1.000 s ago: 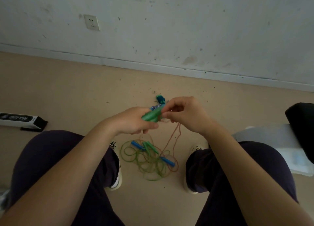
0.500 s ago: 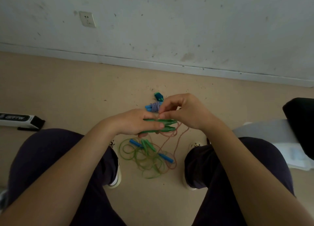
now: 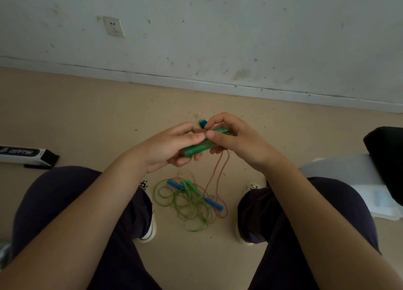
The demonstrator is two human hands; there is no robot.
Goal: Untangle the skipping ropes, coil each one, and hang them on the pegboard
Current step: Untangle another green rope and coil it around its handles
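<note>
Both hands meet above the floor around a pair of green rope handles (image 3: 197, 149). My left hand (image 3: 172, 146) grips their near ends; my right hand (image 3: 235, 137) pinches the far ends between thumb and fingers. A thin orange rope (image 3: 220, 170) hangs from the handles to the floor. A small teal piece (image 3: 202, 122) peeks out behind my fingers. On the floor between my feet lies a tangle of green rope (image 3: 187, 204) with loose blue handles (image 3: 174, 184) and green handles (image 3: 192, 186) in it. No pegboard is in view.
My knees and shoes (image 3: 150, 228) flank the tangle. A long black-and-white box (image 3: 26, 155) lies on the floor at the left. A black object on white sheets (image 3: 375, 180) sits at the right. A wall with a socket (image 3: 113, 26) runs across the back.
The green handles have turned from lying level to slanting up toward the right. My right hand has closed in over their far ends, hiding the blue patterned piece seen earlier.
</note>
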